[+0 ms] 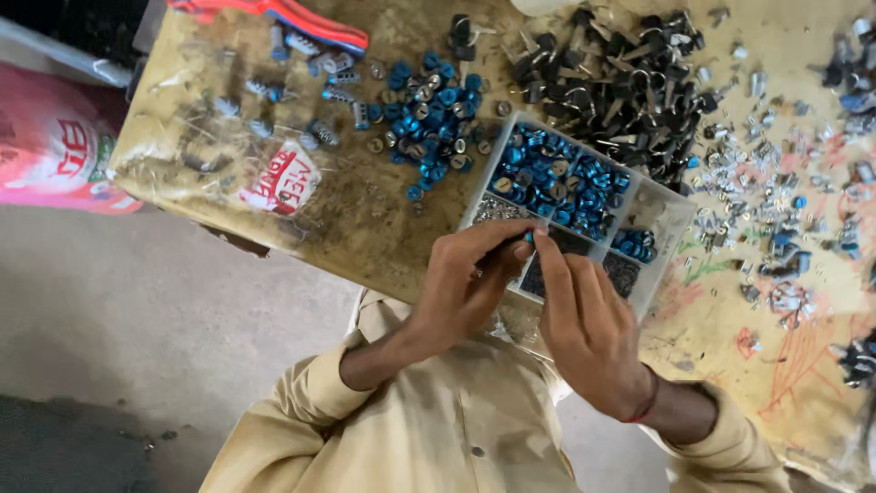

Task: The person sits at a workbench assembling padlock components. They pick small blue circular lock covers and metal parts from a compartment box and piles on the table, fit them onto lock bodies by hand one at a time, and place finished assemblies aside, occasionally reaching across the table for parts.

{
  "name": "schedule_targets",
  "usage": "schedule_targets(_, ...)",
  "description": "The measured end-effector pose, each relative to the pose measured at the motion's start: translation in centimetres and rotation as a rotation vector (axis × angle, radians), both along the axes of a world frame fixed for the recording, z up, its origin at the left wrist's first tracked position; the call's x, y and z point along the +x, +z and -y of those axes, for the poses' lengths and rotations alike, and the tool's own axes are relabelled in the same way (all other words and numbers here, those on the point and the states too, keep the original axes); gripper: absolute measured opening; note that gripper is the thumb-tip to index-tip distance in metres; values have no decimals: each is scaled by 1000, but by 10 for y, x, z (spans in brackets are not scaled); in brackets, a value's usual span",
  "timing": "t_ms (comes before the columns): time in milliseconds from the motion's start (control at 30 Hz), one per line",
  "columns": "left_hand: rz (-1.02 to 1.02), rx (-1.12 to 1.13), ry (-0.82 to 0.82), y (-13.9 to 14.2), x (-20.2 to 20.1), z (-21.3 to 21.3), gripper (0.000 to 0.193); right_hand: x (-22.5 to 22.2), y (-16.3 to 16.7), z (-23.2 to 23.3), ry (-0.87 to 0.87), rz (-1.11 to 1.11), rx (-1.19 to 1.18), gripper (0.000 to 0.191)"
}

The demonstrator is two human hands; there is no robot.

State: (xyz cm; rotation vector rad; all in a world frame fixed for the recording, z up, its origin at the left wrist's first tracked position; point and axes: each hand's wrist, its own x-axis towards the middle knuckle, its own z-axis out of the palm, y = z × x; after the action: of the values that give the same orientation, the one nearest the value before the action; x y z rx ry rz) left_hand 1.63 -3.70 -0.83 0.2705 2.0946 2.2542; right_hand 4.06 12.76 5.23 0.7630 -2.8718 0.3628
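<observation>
My left hand (461, 288) and my right hand (589, 333) meet fingertip to fingertip over the near edge of a clear compartment box (673, 212). Between the fingertips of both hands sits a small blue part (529, 236). My left thumb and fingers curl around it, and my right forefinger and thumb press on it from the other side. The box's largest compartment holds several blue round caps (561, 178). A smaller compartment holds a few more blue pieces (634, 243), and others hold dark and silvery bits. A red thread circles my right wrist.
On the worn tabletop (356, 210) lie a loose heap of blue caps (433, 105), a pile of black-headed keys (611, 78), scattered silver parts (757, 183), grey-blue cylinders (306, 91) and a red and blue tool (306, 20). A pink sack (55, 146) stands on the concrete floor at left.
</observation>
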Motion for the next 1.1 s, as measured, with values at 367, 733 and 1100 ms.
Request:
schedule_targets(367,-73,-222,412,-3,-13,41,29,-41,-40,83,58,-61,37,59)
schedule_targets(733,191,480,269,-28,-26,69,31,-141,-53,77,137,14,-297,16)
schedule_targets(1100,260,677,-179,-22,-3,49,40,-74,5,3,-173,274,-484,16)
